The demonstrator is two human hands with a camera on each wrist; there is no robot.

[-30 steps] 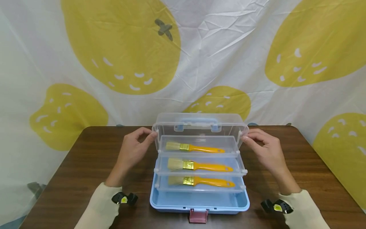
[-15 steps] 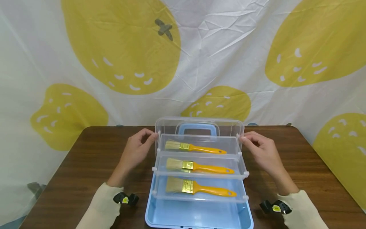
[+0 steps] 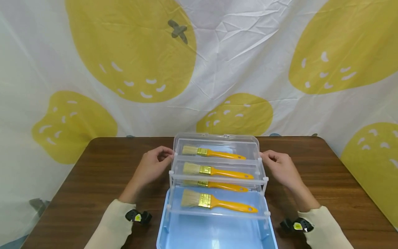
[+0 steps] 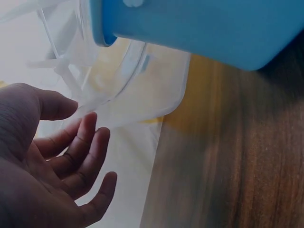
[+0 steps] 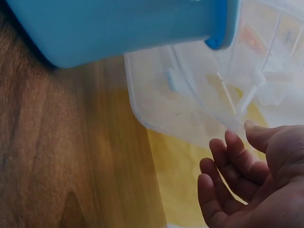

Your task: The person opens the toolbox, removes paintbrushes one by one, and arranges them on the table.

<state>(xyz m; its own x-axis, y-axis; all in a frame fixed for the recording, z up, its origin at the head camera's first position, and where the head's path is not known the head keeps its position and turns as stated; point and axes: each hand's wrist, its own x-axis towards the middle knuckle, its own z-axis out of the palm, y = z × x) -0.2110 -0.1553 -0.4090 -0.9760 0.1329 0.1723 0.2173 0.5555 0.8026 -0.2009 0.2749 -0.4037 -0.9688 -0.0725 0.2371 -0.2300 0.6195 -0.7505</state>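
Note:
A blue toolbox (image 3: pixel 214 230) with a clear lid (image 3: pixel 248 138) stands at the table's front. Its clear trays (image 3: pixel 174 211) are spread in steps above the base. Paintbrushes with orange handles lie in them: an upper one (image 3: pixel 214 152), a middle one (image 3: pixel 217 170) and a lower one (image 3: pixel 219 201). Another brush shape (image 3: pixel 214 185) shows below the middle tray, perhaps a reflection. At the lid's left edge, my left hand (image 3: pixel 152 164) pinches the rim between thumb and fingers. My right hand (image 3: pixel 281 169) pinches the opposite edge, as the right wrist view also shows.
The brown wooden table (image 3: pixel 90 183) extends on both sides of the toolbox. Behind it hangs a white cloth (image 3: pixel 236 62) printed with yellow fruit. Each sleeve's cuff bears a black wrist camera (image 3: pixel 138 217).
The lid has swung farther back and down, both hands following it. The trays have spread apart, uncovering more of the blue base. The toolbox's front edge and pink latch have left the view.

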